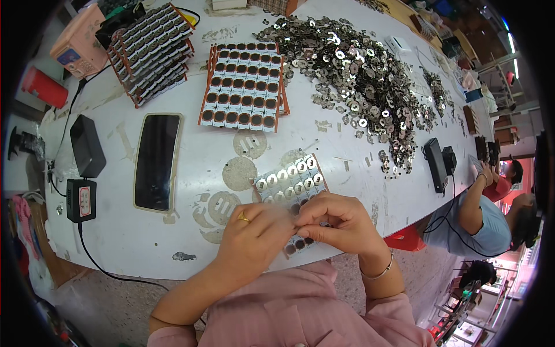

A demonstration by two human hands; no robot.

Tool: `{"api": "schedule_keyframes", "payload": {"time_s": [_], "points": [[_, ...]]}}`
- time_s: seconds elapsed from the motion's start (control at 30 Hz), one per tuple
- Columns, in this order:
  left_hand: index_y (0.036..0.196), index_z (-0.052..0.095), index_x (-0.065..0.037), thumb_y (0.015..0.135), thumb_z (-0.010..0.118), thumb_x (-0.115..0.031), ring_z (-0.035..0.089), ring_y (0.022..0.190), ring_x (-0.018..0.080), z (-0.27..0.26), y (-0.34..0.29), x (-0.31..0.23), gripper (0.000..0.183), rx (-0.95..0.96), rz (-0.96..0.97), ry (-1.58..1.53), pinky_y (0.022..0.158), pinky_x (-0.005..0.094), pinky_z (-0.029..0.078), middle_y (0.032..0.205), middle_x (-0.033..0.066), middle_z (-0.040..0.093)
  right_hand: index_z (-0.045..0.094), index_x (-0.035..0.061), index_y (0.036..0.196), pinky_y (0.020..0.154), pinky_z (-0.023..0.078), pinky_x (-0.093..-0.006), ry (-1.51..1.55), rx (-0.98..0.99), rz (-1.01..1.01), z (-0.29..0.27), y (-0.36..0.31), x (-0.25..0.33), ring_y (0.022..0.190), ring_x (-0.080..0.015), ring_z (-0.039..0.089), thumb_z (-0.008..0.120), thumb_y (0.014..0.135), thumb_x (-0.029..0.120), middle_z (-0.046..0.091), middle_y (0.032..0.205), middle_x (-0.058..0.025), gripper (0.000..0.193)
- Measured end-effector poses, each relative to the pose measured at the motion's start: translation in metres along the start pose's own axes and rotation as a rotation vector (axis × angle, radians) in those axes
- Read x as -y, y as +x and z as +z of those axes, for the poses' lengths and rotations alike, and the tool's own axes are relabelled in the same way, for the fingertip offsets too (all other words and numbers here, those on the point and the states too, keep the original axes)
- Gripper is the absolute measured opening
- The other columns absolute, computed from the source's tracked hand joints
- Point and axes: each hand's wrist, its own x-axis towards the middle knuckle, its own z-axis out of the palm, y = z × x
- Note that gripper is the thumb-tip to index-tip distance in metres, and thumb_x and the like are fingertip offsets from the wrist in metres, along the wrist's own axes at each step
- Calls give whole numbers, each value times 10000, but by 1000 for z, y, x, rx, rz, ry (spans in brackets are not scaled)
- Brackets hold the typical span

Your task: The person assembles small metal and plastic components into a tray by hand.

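Note:
Under my two hands lies a panel of small circuit boards (286, 188) with an orange-brown edge, close to the table's near edge. Its far rows show shiny metal pieces, and its near rows carry dark round discs. My left hand (254, 237), with a yellow ring, is over the panel's left side. Its fingers are curled together and partly blurred. My right hand (341, 222) pinches thumb and finger together over the middle of the panel, meeting the left fingertips. Whatever is between the fingers is too small and hidden to name.
A large heap of flat metal pieces (364, 69) spreads across the back right. Stacked panels with dark discs (240, 87) lie ahead, more panels (153, 52) behind left. A phone (158, 162), black tray (87, 146) and corded adapter (81, 199) sit left. Another person (485, 220) sits right.

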Motion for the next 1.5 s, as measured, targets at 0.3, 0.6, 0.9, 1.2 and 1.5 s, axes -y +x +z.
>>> {"api": "schedule_keyframes", "payload": {"time_s": [0.3,0.6,0.9,1.2,1.5], "points": [[1231,718,-77,831,843,-369,583,1320,291,7,-16,-4,511,100,18,360,1070,459,448,1385,103,643,751,40,1135,622,564,-271,-366,-131,199,-11,10,-3,733,-109,725,752,956,68,765,926,-69,181],[1291,687,-52,796,821,-604,549,1364,326,5,-18,-7,753,176,1,354,1110,544,406,1429,145,612,753,11,1036,616,487,-225,-329,-172,232,3,8,-7,695,-37,596,795,921,0,691,838,-11,123],[1316,674,-53,775,801,-678,498,1421,317,6,-22,-6,836,200,-6,358,1142,559,375,1465,134,585,741,133,1055,672,587,-342,-698,-290,-173,11,6,-20,746,-222,704,863,856,163,710,987,-52,236],[1318,676,-63,789,795,-681,484,1423,324,8,-22,-6,823,206,11,386,1161,566,348,1462,145,581,720,77,1050,645,550,-352,-1002,-231,-161,18,-1,-9,835,-256,675,795,877,67,628,938,-94,188],[1354,663,-113,717,873,-593,397,1469,327,8,-18,-8,824,242,0,336,1178,601,300,1543,147,500,724,58,1177,821,545,-448,-1232,-938,-168,-90,-7,-20,958,-333,639,700,943,27,702,974,-115,237]]}}
